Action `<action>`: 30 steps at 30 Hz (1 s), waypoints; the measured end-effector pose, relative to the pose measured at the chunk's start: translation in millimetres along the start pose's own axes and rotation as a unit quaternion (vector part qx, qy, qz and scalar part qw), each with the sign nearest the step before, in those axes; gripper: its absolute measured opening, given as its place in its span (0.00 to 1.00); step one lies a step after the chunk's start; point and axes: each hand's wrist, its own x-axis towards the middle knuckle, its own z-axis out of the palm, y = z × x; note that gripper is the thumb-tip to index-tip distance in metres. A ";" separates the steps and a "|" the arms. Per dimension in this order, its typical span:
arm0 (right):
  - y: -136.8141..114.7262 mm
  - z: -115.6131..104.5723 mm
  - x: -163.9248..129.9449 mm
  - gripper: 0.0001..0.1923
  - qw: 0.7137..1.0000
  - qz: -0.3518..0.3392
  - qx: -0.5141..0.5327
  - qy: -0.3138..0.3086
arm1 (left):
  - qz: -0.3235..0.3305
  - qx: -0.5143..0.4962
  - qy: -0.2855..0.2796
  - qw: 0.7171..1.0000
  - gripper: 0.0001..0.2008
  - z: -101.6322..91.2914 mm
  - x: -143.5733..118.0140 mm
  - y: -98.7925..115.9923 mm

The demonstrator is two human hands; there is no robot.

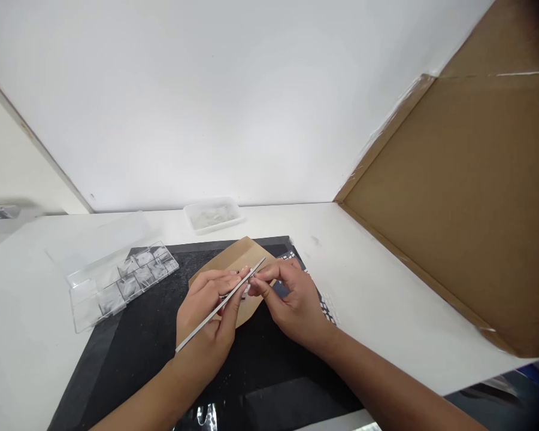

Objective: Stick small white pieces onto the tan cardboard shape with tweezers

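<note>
Held slantwise between thumb and fingers of the left hand [206, 317]: a thin pale strip [220, 306], low end toward the left wrist, far end up and to the right. Pinched narrow, close against the strip's upper part: the fingers of the right hand [299, 305]; too small to tell what, if anything, between them. Under both hands, brown paper [247, 248] on a black mat [148, 335], over the white desk [377, 299]. Partly behind the right hand, small white bits [330, 307]. To the left, overlapping the mat's corner, a clear divided box [86, 302] with bags inside. Beyond the mat, near the wall [206, 102], a translucent tray [220, 227]. Along the right, cardboard [467, 197].
</note>
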 end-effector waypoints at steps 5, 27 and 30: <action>9.7 2.4 -3.2 0.05 0.994 0.059 0.097 -0.002 | -0.003 0.010 0.011 1.000 0.13 -2.5 0.7 -2.8; 4.0 -0.1 -0.5 0.13 0.916 0.197 0.345 -0.062 | -0.038 -0.002 -0.031 0.999 0.11 -5.0 -5.4 -7.4; 4.4 -0.9 0.2 0.13 0.911 0.200 0.355 -0.068 | -0.044 -0.008 -0.039 0.998 0.12 -5.1 -5.7 -6.3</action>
